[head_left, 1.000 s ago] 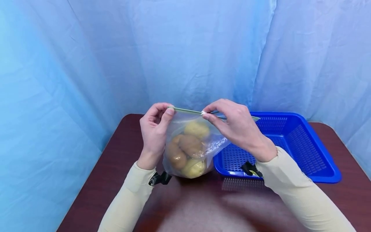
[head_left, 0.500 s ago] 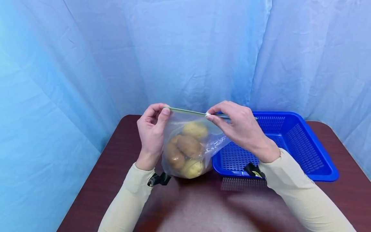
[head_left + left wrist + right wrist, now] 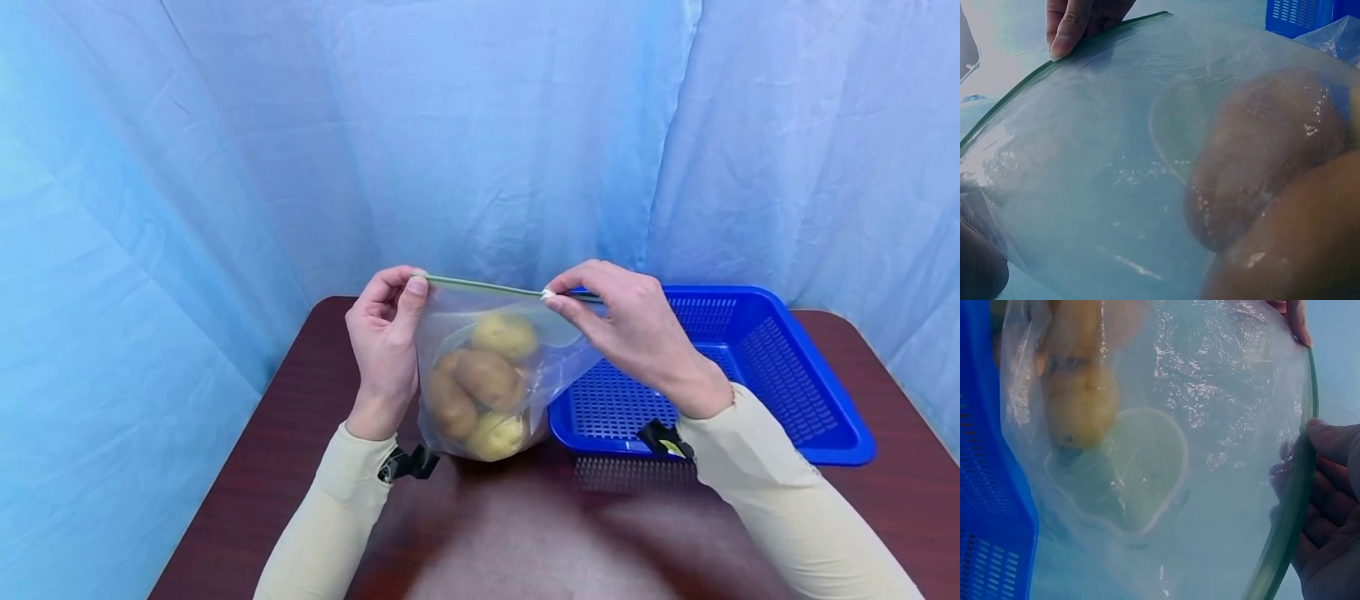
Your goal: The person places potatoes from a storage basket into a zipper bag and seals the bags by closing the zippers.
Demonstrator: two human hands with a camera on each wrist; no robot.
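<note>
Your right hand [image 3: 630, 325] has slid a little to the right along the top of the bag since the earlier pictures, and your left hand [image 3: 386, 342] has moved a bit to the left.

Left of the middle of the head view, your left hand pinches the left corner of the clear bag [image 3: 487, 375], thumb and fingers pressed together on the green zip strip [image 3: 480, 287]. The bag sits in the middle of the picture, with its bottom resting on the dark red table [image 3: 300, 400] and its top held up. Inside it you can see a few potatoes [image 3: 487, 375], brown and yellow, piled on each other.

To the right of the middle, your right hand pinches the zip strip too, fingers tight on it about two thirds of the way along. I think the strip looks pressed flat from the left corner up to your right hand, so that part seems closed. The part under and past your right hand is hidden, so I cannot tell if it is closed yet.

On the right stands a blue basket [image 3: 787, 375], just beside the bag.
</note>
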